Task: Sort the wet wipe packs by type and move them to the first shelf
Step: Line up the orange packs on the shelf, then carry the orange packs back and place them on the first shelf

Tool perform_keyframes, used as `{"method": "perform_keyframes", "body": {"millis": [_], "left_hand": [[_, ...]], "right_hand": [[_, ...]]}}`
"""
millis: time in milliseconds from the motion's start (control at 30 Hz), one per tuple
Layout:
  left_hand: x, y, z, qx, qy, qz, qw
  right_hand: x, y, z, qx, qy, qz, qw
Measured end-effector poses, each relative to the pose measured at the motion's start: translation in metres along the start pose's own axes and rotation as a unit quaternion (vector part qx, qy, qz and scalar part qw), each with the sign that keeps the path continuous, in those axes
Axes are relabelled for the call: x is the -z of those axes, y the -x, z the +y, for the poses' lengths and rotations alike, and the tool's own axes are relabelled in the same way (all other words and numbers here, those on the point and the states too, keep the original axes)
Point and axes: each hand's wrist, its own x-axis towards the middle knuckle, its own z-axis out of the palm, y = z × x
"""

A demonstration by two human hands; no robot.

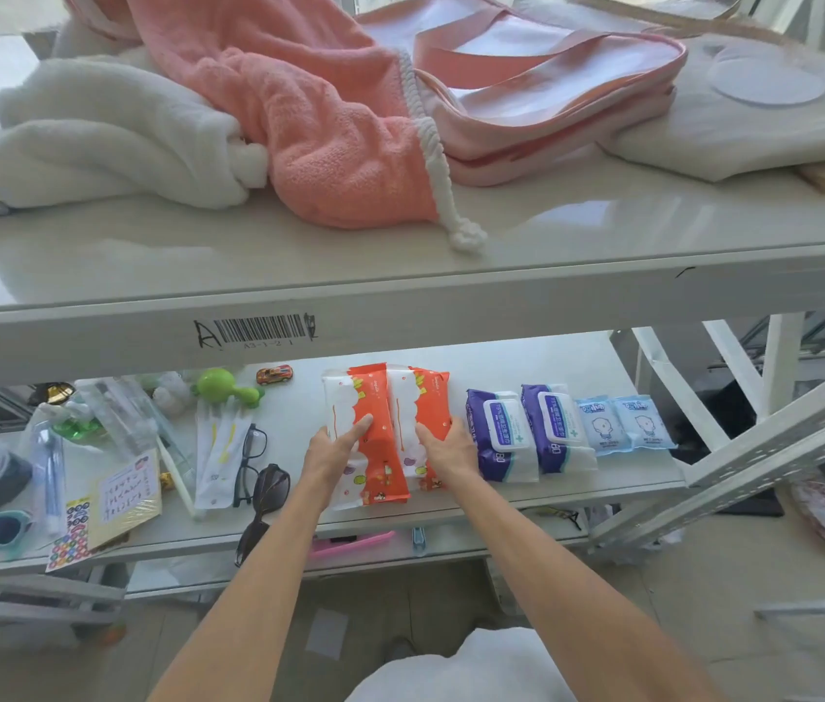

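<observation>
The left hand (334, 448) is closed on the left orange pack (382, 468), with the thumb laid on top and the fingers curled over the pack's outer edge. The right hand (445, 448) is closed in the same way on the right orange pack (418, 397), its fingers tucked down between that pack and the nearer of the purple packs (499, 433). Both orange packs are lying flat on the lower shelf (501, 364), side by side and touching; neither can be seen to be lifted.

The sorting is judged to be practically finished. The six packs are set in one row on the lower shelf and grouped by kind: the two orange ones at the left, the two purple ones in the middle, and the small blue packs (623, 423) at the right end. The two packs of each kind are placed together, with no kinds mixed.

The moving is less certain. Which level counts as the first shelf cannot be told. If the lower shelf is meant, only a last squaring of the orange pair is left. If the upper shelf (299, 245) is meant, no pack has been placed there yet, and all six remain to be carried up, the orange pair presumably first. That shelf is partly taken up by a white towel (96, 134), a pink towel (299, 108) and a pink bag (552, 93), with bare surface at the front
</observation>
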Motion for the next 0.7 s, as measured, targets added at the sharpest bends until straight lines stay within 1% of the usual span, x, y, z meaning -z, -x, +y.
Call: {"method": "perform_keyframes", "body": {"millis": [67, 133, 233, 367, 433, 500, 633, 700], "left_hand": [[0.0, 0.003, 0.002, 0.007, 0.02, -0.009, 1.0], [0.0, 0.002, 0.001, 0.033, 0.045, -0.022, 0.998], [0.004, 0.004, 0.003, 0.058, 0.092, -0.049, 0.993], [0.012, 0.014, 0.009, 0.071, 0.135, -0.119, 0.981], [0.015, 0.019, 0.009, 0.073, 0.157, -0.148, 0.974], [0.016, 0.025, 0.009, 0.061, 0.169, -0.159, 0.971], [0.018, 0.039, 0.009, 0.028, 0.213, -0.143, 0.966], [0.018, 0.051, 0.007, 0.007, 0.243, -0.136, 0.96]], "right_hand": [[0.004, -0.003, -0.004, -0.035, -0.025, -0.016, 0.999], [0.008, -0.004, -0.009, -0.065, -0.048, -0.028, 0.996], [0.009, -0.01, -0.011, -0.092, -0.061, -0.055, 0.992], [0.004, -0.022, -0.003, -0.123, -0.111, -0.109, 0.98], [0.004, -0.026, -0.003, -0.123, -0.131, -0.135, 0.974], [0.01, -0.02, -0.011, -0.109, -0.151, -0.175, 0.967], [0.039, -0.01, -0.028, -0.055, -0.149, -0.258, 0.953], [0.054, -0.006, -0.033, -0.023, -0.153, -0.306, 0.939]]}}
